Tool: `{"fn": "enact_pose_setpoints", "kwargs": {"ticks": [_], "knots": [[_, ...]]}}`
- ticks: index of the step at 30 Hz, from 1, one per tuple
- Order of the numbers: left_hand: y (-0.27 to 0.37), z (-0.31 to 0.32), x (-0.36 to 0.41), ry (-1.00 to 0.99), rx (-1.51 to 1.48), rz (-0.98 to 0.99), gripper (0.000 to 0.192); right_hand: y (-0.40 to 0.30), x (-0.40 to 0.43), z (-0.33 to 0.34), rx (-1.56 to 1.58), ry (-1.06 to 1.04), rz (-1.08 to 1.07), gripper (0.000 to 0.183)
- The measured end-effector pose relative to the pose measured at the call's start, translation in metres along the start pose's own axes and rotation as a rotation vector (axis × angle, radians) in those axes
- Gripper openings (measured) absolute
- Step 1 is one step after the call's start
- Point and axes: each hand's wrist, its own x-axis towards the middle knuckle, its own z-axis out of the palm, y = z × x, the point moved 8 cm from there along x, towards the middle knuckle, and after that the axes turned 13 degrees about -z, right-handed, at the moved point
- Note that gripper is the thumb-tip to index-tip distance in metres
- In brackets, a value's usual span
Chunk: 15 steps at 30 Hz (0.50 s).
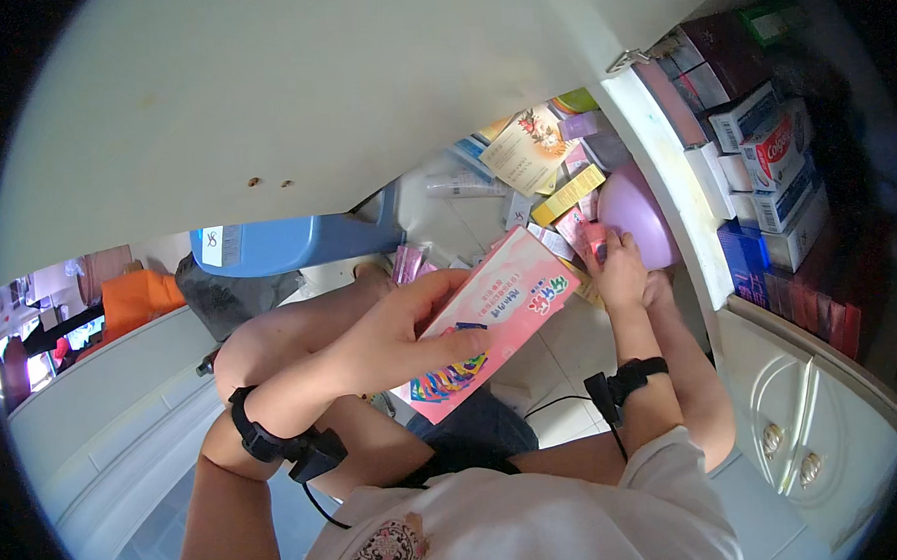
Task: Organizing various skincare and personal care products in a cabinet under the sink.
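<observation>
My left hand grips a pink-and-white cardboard box, tilted in front of my lap. The box bears writing and a picture of a fan of colourful packets. Among the items on the floor, my right hand has its thumb and fingers around a small red packet. Its fingertips are partly hidden. Right beside that hand is a rounded lilac plastic object. A yellow carton and a cream box with a flower print lie just beyond.
An open white cabinet door spans the top of the view. Toothpaste boxes and other cartons fill the shelf at right, above shut cabinet doors. A blue plastic container and a dark grey bag stand at left. A clear tube lies on the tiles.
</observation>
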Motion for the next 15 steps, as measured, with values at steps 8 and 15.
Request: {"fn": "enact_pose_setpoints", "kwargs": {"ticks": [8,15], "knots": [[0.006,-0.009,-0.003,0.022,-0.058,-0.025,0.052,0.007,-0.005,0.04,0.127,0.177,-0.127,0.063],[0.004,-0.007,-0.001,-0.007,-0.081,-0.04,0.051,0.014,0.0,0.028,0.276,0.128,-0.056,0.037]]}}
